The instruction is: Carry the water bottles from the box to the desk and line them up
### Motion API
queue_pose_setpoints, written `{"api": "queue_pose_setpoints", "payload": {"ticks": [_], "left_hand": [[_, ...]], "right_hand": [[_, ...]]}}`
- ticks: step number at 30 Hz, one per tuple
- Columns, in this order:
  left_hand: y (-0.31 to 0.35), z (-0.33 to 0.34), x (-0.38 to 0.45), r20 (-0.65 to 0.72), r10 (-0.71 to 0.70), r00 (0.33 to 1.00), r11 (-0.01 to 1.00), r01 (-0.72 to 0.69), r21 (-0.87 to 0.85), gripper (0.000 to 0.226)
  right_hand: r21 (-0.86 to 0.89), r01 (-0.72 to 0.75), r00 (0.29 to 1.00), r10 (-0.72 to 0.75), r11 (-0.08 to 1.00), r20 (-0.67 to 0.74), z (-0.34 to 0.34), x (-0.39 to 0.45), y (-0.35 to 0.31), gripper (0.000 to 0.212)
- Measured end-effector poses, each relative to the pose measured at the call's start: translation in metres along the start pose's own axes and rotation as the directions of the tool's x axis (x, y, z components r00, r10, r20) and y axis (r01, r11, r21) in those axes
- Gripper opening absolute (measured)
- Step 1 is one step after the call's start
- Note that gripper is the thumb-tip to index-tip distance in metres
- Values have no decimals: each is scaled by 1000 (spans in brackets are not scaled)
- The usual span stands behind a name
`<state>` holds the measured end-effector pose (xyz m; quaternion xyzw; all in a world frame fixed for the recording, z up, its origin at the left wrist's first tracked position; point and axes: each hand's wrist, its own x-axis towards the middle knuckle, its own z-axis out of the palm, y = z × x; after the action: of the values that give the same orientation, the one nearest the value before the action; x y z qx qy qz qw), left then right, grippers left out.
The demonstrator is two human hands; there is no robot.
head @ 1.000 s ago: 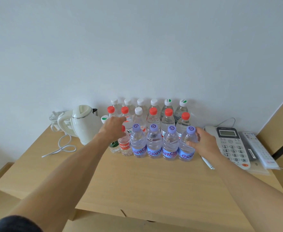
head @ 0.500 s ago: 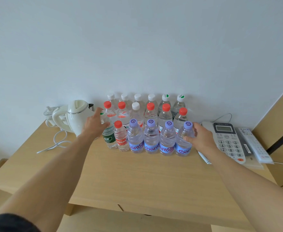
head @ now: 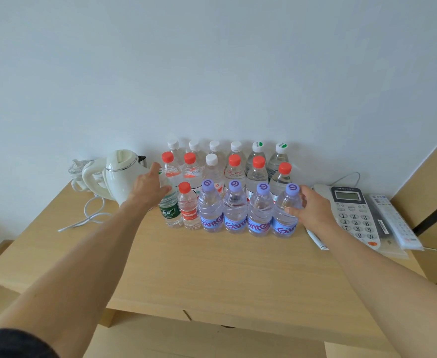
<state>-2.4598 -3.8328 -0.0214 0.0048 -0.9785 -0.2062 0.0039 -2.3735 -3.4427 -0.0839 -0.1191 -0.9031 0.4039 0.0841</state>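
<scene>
Several water bottles stand in three rows on the wooden desk [head: 212, 275] against the wall. The front row starts on the left with a green-label bottle [head: 169, 210], then a small red-cap bottle [head: 188, 208], then several purple-cap bottles. My left hand [head: 149, 188] grips the upper part of the green-label bottle, hiding its cap. The rightmost purple-cap bottle [head: 285, 215] is held from its right side by my right hand [head: 311, 206]. Red-cap and white-cap bottles fill the rows behind. The box is out of view.
A white electric kettle [head: 120, 174] with its cord stands just left of the bottles, close to my left hand. A desk phone [head: 351, 215] and a remote control [head: 392, 220] lie to the right, next to my right hand. The desk's front edge runs below my forearms.
My left hand has shifted left from above the front row and now grips the green-label bottle at the row's left end. My right hand stays on the rightmost purple-cap bottle.
</scene>
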Motion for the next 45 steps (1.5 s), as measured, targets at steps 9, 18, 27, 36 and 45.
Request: {"api": "queue_pose_setpoints", "payload": {"ticks": [9, 18, 27, 36, 45], "left_hand": [[8, -4, -4, 33, -13, 999, 1000, 12, 20, 45], [5, -3, -2, 23, -28, 999, 999, 27, 23, 48], [4, 1, -3, -127, 22, 992, 977, 5, 215, 71], [61, 11, -13, -245, 552, 797, 827, -488, 279, 48], [76, 31, -18, -31, 537, 843, 793, -493, 359, 43]], "right_hand": [[-4, -1, 1000, 1, 1000, -8, 1, -1, 1, 48], [-21, -3, 1000, 2, 1000, -28, 3, -1, 1, 46], [-49, -2, 999, 0, 999, -35, 4, -2, 1, 45], [-59, 24, 997, -28, 998, -72, 7, -1, -1, 41], [-68, 2, 997, -7, 998, -73, 8, -1, -2, 44]]}}
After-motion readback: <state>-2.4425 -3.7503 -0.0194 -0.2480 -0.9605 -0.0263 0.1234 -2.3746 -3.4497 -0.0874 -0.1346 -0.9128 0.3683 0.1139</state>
